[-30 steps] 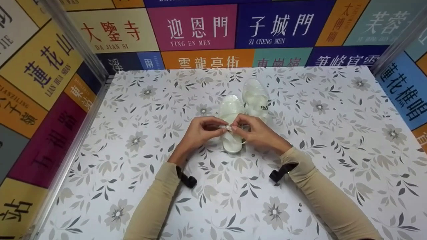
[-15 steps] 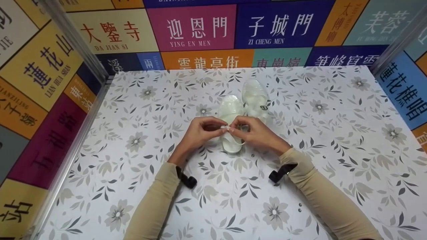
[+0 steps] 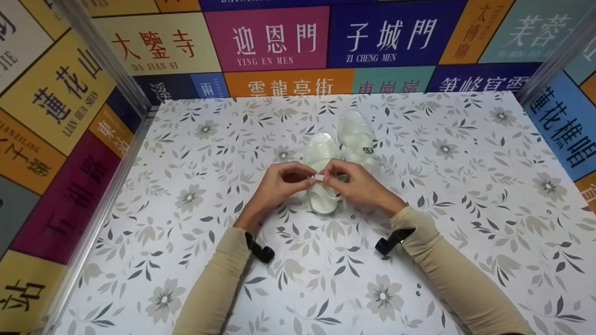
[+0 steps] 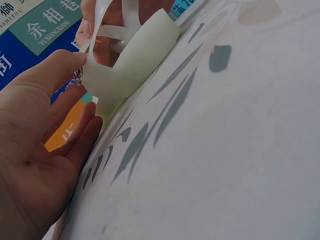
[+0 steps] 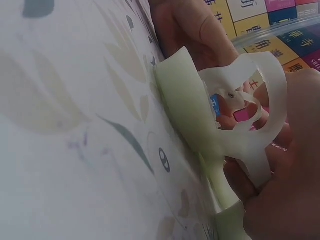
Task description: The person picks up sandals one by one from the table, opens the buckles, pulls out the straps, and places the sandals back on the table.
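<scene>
Two pale, translucent jelly sandals lie side by side on the table. The nearer sandal [image 3: 322,204] is under both hands, its heel towards me; the other sandal [image 3: 355,123] sits further back to the right. My left hand [image 3: 281,181] pinches the small metal buckle [image 4: 78,76] at the nearer sandal's side between thumb and finger. From the other side, my right hand [image 3: 354,184] pinches the whitish ankle strap [image 3: 319,177], a short length of which shows between the two hands' fingertips. In the right wrist view the strap loops [image 5: 277,95] stand above the sandal's heel [image 5: 180,100].
A white cloth with grey flowers and leaves covers the table [image 3: 298,279]. Behind it stands a wall of coloured panels [image 3: 274,39] with lettering, and similar panels rise at both sides. Each wrist wears a black camera mount [image 3: 260,249].
My right fingertips have drawn slightly right from the left ones over the last half second, baring more of the strap. The left hand and both sandals stay in place.
</scene>
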A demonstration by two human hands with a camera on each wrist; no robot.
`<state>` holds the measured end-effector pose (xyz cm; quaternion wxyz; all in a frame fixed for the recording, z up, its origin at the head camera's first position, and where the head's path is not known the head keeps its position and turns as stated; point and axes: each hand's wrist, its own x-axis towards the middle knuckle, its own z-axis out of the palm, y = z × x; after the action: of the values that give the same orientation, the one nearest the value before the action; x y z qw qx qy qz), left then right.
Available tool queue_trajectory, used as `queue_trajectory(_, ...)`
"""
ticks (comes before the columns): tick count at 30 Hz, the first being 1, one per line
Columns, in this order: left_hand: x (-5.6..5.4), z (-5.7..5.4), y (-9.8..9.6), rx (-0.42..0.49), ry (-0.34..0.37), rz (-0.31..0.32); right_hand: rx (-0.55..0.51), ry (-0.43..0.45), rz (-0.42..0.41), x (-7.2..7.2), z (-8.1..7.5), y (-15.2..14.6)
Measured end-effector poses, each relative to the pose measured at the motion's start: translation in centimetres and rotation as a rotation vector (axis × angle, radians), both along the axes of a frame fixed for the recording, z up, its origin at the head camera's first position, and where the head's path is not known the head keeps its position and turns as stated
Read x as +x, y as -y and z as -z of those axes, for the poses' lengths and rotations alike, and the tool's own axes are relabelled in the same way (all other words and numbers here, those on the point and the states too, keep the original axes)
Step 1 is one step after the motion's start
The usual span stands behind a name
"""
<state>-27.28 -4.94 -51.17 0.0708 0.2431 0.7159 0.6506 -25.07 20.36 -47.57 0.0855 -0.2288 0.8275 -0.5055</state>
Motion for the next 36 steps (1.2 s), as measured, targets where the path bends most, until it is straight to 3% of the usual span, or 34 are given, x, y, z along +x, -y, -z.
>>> queue_trajectory(8, -0.1, -0.1, -0.2, 0.004, 0.013, -0.012, -0.02, -0.042, 0.092, -0.1, -0.3, -0.5)
queue_trajectory(13, -0.1, -0.2, -0.2, -0.01, 0.018, -0.007, -0.035, -0.094, 0.099, -0.1, -0.5, -0.7)
queue_trajectory(21, 0.6, -0.4, -0.2, -0.049, 0.037, -0.018, -0.059, -0.1, 0.124, 1.6, -1.2, -1.6)
queue_trajectory(26, 1.4, -0.7, -0.4, -0.071, 0.023, -0.059, -0.094, -0.075, 0.164, 3.3, -1.9, -2.8)
queue_trajectory(31, 2.2, -0.8, -0.7, -0.088, 0.008, -0.143, -0.059, -0.029, 0.194, 4.2, -1.7, -3.4)
queue_trajectory(36, 2.7, -0.8, -1.4, -0.063, 0.078, -0.205, -0.018, 0.044, 0.195, 4.5, -0.8, -2.9)
